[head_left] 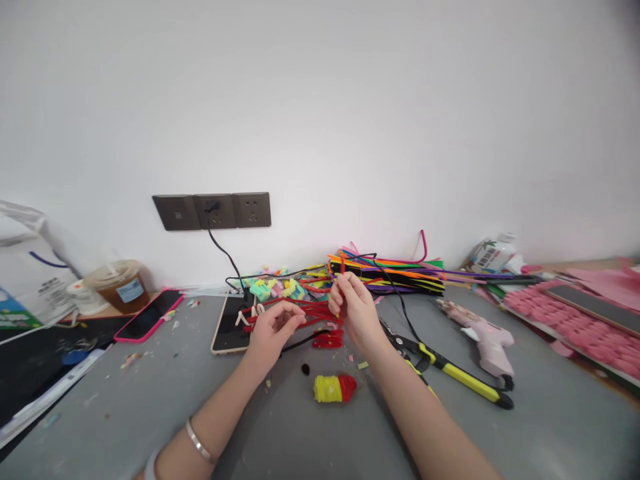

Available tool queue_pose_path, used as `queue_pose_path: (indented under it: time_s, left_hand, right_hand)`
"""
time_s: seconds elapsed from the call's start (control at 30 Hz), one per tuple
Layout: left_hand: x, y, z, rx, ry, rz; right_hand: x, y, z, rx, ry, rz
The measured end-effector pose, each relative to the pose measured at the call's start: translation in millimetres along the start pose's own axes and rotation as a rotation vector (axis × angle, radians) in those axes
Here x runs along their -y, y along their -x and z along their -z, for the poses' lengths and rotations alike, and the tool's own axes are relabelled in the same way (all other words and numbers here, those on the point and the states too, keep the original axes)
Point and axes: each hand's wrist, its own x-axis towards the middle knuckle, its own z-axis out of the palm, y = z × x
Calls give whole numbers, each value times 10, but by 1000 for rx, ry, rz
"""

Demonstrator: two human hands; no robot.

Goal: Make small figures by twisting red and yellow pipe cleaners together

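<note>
My right hand [356, 310] is closed in a pinch around a red pipe cleaner [343, 265], whose end stands up above the fingers. To its left, my left hand [275, 328] has thumb and fingertips drawn together; anything between them is too small to make out. Several red pipe cleaners [315, 311] lie on the desk behind and between the hands. A short red folded piece [329, 339] and a black strip [306, 339] lie between the wrists. Nearer to me rests a yellow-and-red wound pipe-cleaner roll [334, 388], with a small black ball [305, 369] beside it.
Yellow-and-black pliers [457, 373] and a pink glue gun [487, 343] lie to the right. Coloured pipe cleaners [395, 275] are heaped by the wall. A tablet [231, 327], a pink-cased phone [150, 316] and a drink cup [120, 287] are at left. A black cord [400, 300] crosses behind.
</note>
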Motion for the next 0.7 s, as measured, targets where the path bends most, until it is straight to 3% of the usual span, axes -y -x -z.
queue_pose_path:
  time_s: [0.17,0.23,0.4,0.7]
  left_hand:
    - [23,-14,3,-60,-6,-9]
    - [37,-13,12,-75,0,-10]
    - [79,-6,31,-51,22,-7]
    - [27,-13,16,-75,-49,-42]
  right_hand:
    - [-13,69,-25,367,225,-162]
    - [-17,91,-26,455,302,-194]
    - [0,113,-18,529,304,-256]
    - [18,117,-25,528,227,-327]
